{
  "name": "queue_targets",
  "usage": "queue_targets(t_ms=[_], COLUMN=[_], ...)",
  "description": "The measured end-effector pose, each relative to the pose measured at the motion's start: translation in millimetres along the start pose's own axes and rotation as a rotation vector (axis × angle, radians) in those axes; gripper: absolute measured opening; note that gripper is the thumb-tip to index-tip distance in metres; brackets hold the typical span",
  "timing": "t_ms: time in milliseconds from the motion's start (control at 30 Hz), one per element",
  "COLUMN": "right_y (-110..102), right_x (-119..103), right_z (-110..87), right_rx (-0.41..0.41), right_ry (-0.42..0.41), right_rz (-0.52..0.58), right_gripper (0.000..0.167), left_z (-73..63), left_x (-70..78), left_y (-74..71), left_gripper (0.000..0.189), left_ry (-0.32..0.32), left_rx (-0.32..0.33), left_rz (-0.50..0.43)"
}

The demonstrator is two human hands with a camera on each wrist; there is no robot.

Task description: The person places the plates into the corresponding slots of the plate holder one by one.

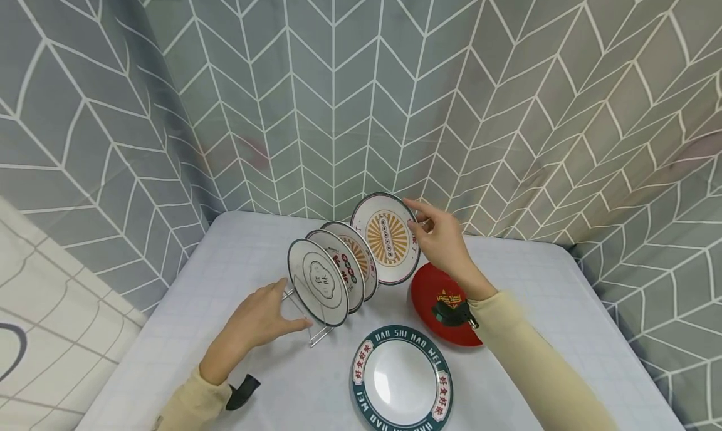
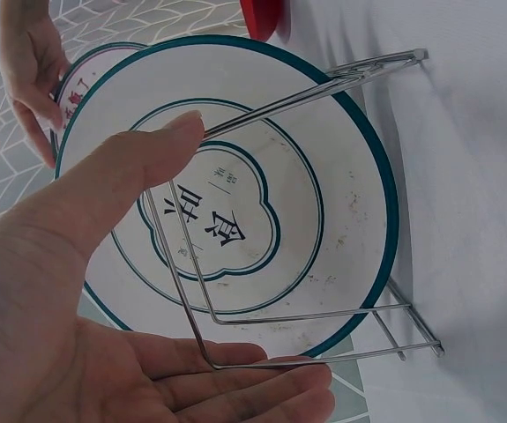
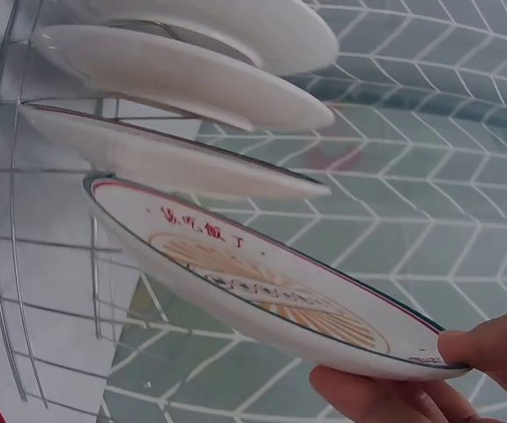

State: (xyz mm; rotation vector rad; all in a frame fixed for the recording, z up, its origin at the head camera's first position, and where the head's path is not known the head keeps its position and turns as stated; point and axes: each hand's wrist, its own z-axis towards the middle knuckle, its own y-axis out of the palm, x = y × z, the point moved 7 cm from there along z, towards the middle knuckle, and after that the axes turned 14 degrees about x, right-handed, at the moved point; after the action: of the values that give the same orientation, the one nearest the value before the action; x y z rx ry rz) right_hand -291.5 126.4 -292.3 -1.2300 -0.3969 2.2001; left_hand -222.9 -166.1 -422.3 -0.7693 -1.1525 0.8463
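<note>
My right hand (image 1: 442, 237) pinches the rim of a white plate (image 1: 386, 238) with an orange sunburst. Thumb and fingers hold opposite faces of it. In the right wrist view, this plate (image 3: 262, 273) leans outward, its far edge right at the wire rack. My left hand (image 1: 256, 315) spans the near end of the wire plate rack (image 1: 321, 337), thumb by one side wire and fingers along the other, steadying it. Three plates stand in the rack; the nearest (image 2: 341, 203) is white with a teal rim and dark characters.
A red plate (image 1: 420, 293) lies right of the rack, partly under my right forearm. In front lies a white plate with a green lettered rim (image 1: 445, 362). A patterned grey curtain (image 1: 350, 105) hangs along the back of the white-covered table (image 1: 271, 387).
</note>
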Motion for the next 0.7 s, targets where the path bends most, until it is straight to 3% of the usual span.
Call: queue_targets(t_ms=[533,700], right_y=[54,63], right_x=[-1,5], right_z=[-16.4,-19.0], right_rx=[-0.024,-0.044], right_ry=[-0.102,-0.078], right_rz=[-0.01,-0.011], right_gripper=[0.042,0.041], left_z=[-0.9,-0.9], left_x=[-0.8,0.4], left_y=[-0.2,-0.9], left_gripper=[0.104,0.103], left_ry=[-0.006,0.002], left_rx=[0.002,0.007], left_rz=[-0.007,-0.013])
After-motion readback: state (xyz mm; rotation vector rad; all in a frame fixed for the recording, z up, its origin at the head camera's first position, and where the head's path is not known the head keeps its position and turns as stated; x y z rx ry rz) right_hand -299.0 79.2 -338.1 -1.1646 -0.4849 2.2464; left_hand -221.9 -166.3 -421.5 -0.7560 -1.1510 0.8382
